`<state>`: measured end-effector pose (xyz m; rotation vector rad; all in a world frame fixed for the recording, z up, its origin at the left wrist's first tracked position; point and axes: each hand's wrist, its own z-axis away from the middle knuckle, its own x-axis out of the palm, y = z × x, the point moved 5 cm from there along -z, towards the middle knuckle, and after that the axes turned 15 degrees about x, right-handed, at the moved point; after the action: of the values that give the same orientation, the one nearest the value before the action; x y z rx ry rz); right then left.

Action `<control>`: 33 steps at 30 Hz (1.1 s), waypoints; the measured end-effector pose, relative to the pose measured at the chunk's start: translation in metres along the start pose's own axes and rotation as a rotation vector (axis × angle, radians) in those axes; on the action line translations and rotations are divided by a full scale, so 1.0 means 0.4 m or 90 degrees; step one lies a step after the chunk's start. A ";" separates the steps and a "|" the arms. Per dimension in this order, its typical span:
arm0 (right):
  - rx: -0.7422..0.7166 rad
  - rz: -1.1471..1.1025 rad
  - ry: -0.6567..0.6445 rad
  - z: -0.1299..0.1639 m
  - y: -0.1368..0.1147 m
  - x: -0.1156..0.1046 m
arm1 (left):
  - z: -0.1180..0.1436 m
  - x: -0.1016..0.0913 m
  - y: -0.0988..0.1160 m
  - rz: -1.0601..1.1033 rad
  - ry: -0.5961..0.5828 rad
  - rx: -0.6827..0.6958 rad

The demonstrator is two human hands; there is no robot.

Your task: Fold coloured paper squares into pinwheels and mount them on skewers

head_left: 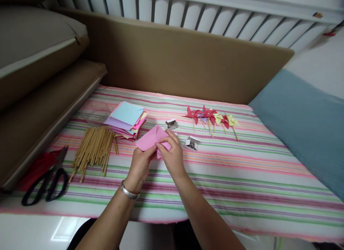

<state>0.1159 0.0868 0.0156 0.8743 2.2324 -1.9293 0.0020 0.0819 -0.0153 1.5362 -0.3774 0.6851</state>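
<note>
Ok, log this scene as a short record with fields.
left hand: pinches pink paper square
right hand: folds the same paper
paper stack: mixed colours, behind the hands
wooden sticks: loose pile, left of the hands
scissors: far left, black handles
pinwheels: finished, in a row at right
small boxes: two, open
surface: striped cloth

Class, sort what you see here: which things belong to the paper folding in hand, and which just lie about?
In use: pink paper, left hand, right hand.

Lying about: paper stack, wooden sticks, scissors, finished pinwheels, two small boxes.
</note>
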 end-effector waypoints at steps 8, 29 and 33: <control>0.167 -0.099 -0.230 -0.034 0.047 -0.004 | -0.015 -0.032 -0.002 -0.165 -0.057 -0.109; 0.240 -0.284 -0.262 -0.018 0.069 0.038 | -0.020 -0.037 -0.016 -0.087 -0.041 -0.098; 0.138 -0.174 -0.218 -0.012 0.040 0.007 | -0.035 -0.058 0.014 -0.100 0.029 -0.065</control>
<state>0.1222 0.0933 0.0013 0.2293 2.0523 -2.2648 -0.0216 0.0914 -0.0259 1.4344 -0.2517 0.5685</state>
